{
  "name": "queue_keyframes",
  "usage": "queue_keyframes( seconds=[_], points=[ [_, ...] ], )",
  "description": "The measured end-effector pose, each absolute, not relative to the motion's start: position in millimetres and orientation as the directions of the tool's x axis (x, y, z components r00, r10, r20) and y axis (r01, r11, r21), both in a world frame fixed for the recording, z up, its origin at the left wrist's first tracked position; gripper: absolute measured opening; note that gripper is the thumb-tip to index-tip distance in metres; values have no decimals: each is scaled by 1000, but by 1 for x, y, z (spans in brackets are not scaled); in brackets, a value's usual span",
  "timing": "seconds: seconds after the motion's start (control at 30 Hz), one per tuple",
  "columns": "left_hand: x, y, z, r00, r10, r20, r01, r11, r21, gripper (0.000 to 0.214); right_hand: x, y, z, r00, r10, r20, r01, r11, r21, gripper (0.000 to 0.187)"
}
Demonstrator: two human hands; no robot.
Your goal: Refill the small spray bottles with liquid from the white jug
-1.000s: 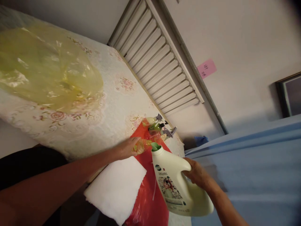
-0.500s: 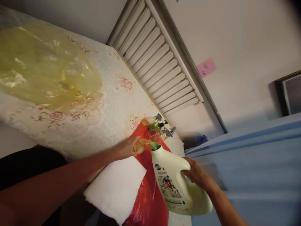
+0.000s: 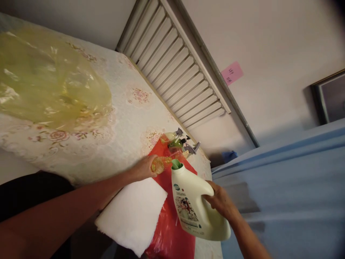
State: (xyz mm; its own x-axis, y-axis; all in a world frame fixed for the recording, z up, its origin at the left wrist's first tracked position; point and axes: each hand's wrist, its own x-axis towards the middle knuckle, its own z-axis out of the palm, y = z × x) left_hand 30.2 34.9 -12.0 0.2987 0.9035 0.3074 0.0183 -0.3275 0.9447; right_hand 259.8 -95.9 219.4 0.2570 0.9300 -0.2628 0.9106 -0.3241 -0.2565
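As the left hand [image 3: 145,168] grips a bottle [image 3: 161,164], the right [image 3: 220,200] a jug [image 3: 192,205], floral cloth [image 3: 129,124] lies beside a radiator [image 3: 179,70].

On the pale green plastic jug [image 3: 192,190], one small line of print [image 3: 181,193] seems to end in "Garden"; the rest is too small for reading surely. The pink paper note [image 3: 232,73] carries two short handwritten lines, whose characters I cannot tell with certainty.

We see a slatted radiator [image 3: 178,68] edging the floral-covered desk [image 3: 129,120], a pale wall [image 3: 275,54] and blue fabric [image 3: 291,194].
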Motion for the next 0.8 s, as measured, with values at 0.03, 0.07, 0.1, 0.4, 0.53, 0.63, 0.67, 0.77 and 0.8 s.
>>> queue_keyframes(
  seconds=[0.03, 0.07, 0.1, 0.4, 0.53, 0.63, 0.67, 0.77, 0.8],
  points=[
    [28, 34, -9, 312, 898, 311, 33, -337, 941, 50, 260, -97, 219, 268, 931, -248, 902, -333, -276, 41],
    [26, 33, -5, 323, 895, 308, 45, -340, 939, 52, 261, -97, 219, 281, 931, -231, 892, -343, -295, 40],
    [24, 32, -1, 323, 899, 296, 45, -327, 944, 52, 262, -97, 219, 296, 932, -211, 883, -351, -312, 37],
    [3, 25, 37, 242, 932, 271, 53, -292, 955, 44, 271, -94, 222, 367, 930, -18, 744, -305, -595, 17],
    [-7, 34, 43, 144, 949, 279, 89, -293, 952, 51, 273, -80, 206, 395, 918, 15, 567, -231, -791, 26],
    [-12, 39, 43, 95, 960, 263, 82, -271, 959, 54, 269, -63, 186, 441, 895, 62, 489, -182, -853, 34],
    [-14, 39, 42, 80, 962, 260, 80, -266, 961, 54, 266, -57, 179, 452, 888, 91, 485, -158, -860, 35],
    [-16, 39, 41, 45, 967, 251, 79, -254, 964, 60, 256, -42, 156, 460, 874, 157, 458, -82, -885, 39],
    [-16, 38, 41, 42, 967, 250, 71, -252, 965, 61, 252, -37, 148, 461, 871, 167, 434, -57, -899, 40]
  ],
)
